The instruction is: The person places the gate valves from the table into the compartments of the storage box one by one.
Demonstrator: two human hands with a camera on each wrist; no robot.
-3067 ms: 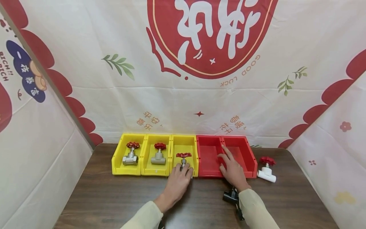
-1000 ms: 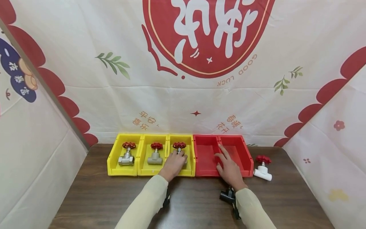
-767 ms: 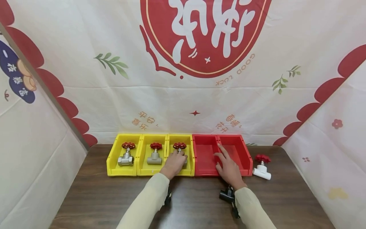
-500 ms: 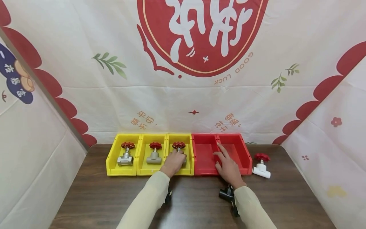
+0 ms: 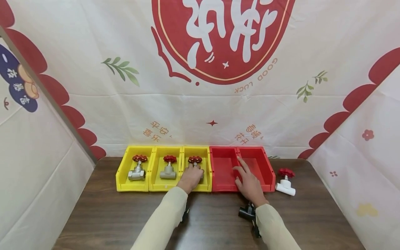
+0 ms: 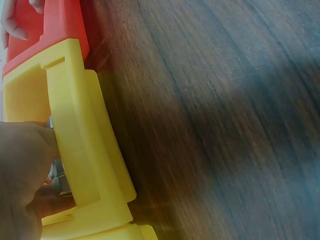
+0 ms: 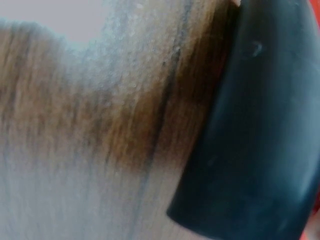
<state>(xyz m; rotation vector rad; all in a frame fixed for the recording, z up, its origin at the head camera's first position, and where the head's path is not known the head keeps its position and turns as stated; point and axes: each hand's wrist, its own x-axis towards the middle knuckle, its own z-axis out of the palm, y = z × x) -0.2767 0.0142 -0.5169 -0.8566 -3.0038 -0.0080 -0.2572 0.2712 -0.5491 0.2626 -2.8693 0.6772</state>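
Note:
In the third yellow bin (image 5: 186, 152), my left hand (image 5: 191, 177) holds a metal valve with a red handwheel (image 5: 195, 159). Its fingers cover most of the valve body; the left wrist view shows bits of grey metal (image 6: 59, 175) between thumb and fingers. My right hand (image 5: 249, 182) rests over the divider between two red bins (image 5: 223, 168), fingers loosely spread, holding nothing. Beneath the right wrist lies a black pipe-shaped piece (image 5: 247, 212), partly hidden by the arm; it looms large as a black cylinder (image 7: 255, 130) in the right wrist view.
A metal valve (image 5: 137, 172) lies in the first yellow bin and a grey one (image 5: 168, 171) in the second. Right of the red bins, a white valve with a red wheel (image 5: 285, 185) sits on the wooden table (image 5: 125, 218). A printed cloth (image 5: 193, 114) hangs behind.
Three seconds ago the left hand and its valve were at the third yellow bin's front; they are now deeper inside. In the last second, almost nothing moved. The right hand keeps its place.

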